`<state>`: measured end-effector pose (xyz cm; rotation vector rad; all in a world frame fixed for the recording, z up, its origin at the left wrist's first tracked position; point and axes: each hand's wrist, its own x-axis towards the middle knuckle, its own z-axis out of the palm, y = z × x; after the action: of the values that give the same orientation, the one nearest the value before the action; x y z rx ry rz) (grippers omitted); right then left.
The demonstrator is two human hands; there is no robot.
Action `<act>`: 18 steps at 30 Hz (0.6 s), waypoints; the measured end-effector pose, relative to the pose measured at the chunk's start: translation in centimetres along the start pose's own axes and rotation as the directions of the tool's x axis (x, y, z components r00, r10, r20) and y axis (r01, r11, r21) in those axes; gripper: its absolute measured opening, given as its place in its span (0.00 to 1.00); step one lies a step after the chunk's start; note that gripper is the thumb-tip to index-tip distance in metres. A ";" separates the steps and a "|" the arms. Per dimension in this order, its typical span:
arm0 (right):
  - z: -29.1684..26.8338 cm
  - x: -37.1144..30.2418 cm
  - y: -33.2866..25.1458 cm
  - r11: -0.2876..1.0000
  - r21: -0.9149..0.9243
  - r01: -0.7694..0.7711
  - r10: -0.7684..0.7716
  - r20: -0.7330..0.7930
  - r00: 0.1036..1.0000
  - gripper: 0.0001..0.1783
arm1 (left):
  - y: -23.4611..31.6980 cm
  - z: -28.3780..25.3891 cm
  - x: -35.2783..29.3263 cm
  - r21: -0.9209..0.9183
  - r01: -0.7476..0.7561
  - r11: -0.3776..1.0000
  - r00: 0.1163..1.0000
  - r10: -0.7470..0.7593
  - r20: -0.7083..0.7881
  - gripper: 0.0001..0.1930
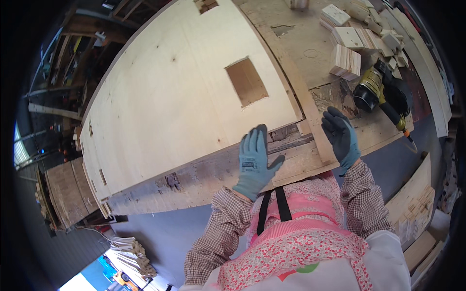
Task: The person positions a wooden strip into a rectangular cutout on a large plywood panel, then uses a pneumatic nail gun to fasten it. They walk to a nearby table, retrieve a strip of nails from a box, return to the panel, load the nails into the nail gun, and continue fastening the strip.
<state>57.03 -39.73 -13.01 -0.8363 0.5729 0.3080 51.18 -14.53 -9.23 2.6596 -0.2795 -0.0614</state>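
Observation:
A large pale plywood panel [174, 87] with rectangular cutouts lies on the worn wooden workbench [204, 182]. My left hand [254, 162], in a blue-grey work glove, is by the panel's near right corner; its fingers are stretched out flat and its thumb points to the right. Further right, my gloved right hand [341, 137] is held over the bench by a narrow wooden strip [310, 111], palm turned inward, fingers extended and slightly curved. Neither hand holds anything. A coil nail gun [376, 89], yellow and black, rests on the bench beyond my right hand.
Several wood blocks [345, 62] are piled at the far right of the bench, beside a long board [422, 63]. An air hose [412, 145] hangs from the nail gun over the bench edge. Wood strips [130, 254] are stacked on the floor at lower left.

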 end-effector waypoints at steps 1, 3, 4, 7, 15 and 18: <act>-0.3 0.3 0.7 1.000 -0.026 -0.009 0.009 -0.028 1.000 0.18 | -0.7 0.0 1.5 0.075 0.000 0.997 1.000 -0.001 0.025 0.47; 0.1 0.4 1.9 0.994 -0.109 -0.027 0.023 -0.038 0.999 0.17 | -1.9 0.6 4.3 0.219 -0.009 0.976 0.997 -0.008 0.078 0.51; -0.1 0.5 2.4 0.986 -0.161 -0.039 0.037 -0.019 0.999 0.17 | -2.1 1.0 5.5 0.262 -0.024 0.965 0.993 -0.007 0.115 0.53; -1.3 1.5 5.3 0.939 -0.329 0.100 -0.053 0.151 0.987 0.23 | -3.0 2.6 9.0 0.338 -0.066 0.939 0.978 -0.005 0.206 0.60; -1.5 7.2 2.9 -0.022 -0.857 0.515 -0.065 0.515 0.855 0.50 | -5.0 5.0 10.0 0.235 -0.098 0.967 0.985 0.061 0.160 0.61; 0.0 9.6 2.5 -0.120 -0.772 0.624 0.003 0.628 0.778 0.54 | -5.3 5.4 9.9 0.212 -0.118 0.970 0.988 0.092 0.126 0.61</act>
<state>63.60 -37.78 -20.15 -2.3095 -0.5778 0.4115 61.40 -14.35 -16.40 2.8585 -0.4909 -0.1601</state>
